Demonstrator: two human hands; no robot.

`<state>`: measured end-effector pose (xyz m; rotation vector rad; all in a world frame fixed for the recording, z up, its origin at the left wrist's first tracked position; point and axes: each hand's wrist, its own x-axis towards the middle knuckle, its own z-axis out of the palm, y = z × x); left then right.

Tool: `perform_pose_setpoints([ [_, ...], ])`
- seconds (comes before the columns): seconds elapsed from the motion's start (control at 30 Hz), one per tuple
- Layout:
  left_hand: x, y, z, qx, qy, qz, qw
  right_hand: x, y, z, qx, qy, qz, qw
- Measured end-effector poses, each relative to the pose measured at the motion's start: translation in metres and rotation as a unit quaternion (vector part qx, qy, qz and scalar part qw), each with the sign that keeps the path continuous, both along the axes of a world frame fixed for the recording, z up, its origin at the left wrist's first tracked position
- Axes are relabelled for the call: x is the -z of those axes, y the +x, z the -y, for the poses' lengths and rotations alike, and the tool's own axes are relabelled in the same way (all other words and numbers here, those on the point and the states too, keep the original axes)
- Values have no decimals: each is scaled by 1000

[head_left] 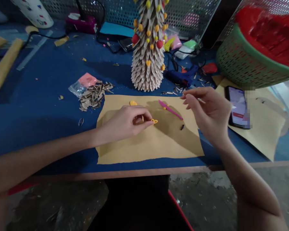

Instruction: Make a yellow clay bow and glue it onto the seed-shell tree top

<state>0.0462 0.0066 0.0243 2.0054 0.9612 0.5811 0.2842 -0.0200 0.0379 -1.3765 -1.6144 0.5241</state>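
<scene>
My left hand [132, 122] pinches a small yellow clay bow [154, 121] between thumb and fingertips, just above a sheet of tan paper [135, 147]. Off to the right, my right hand [209, 112] is raised over the paper's edge, its fingers loosely bent and apart, with nothing visible in them. Between the hands lies a pink plastic clay knife [170, 110] with yellow bits on and beside it. A yellow clay lump [133, 103] rests behind my left hand. One dark seed husk [182, 127] is on the paper near the knife's end.
Behind the paper stands a cone tree of pale husks [147, 73] dotted with yellow and red balls. Seed husks [93, 96] lie in a pile at left. To the right are a blue glue gun [183, 76], a phone [238, 107] and a green basket [245, 61].
</scene>
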Motion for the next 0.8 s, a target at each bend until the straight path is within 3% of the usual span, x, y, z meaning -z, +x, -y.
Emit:
perform_pose_setpoints([
  [0.1, -1, -1, -3, 17, 28, -44, 998, -4, 26, -9, 26, 13, 98, 995],
  [0.27, -1, 1, -10, 24, 38, -83, 996, -14, 58, -17, -25, -14, 291, 956],
  [0.37, -2, 1, -12, 16, 28, -87, 996, -25, 70, -20, 4, -54, 353, 934],
  [0.47, -4, 0, -13, 5, 27, -94, 995, -31, 80, -24, 9, -124, 431, 894],
  [0.63, -1, -10, -9, -11, 108, -110, 988, -21, 86, -30, -49, -168, 502, 847],
  [0.8, 6, -24, -2, -27, 184, -125, 975, -13, 86, -30, -63, -148, 516, 841],
])
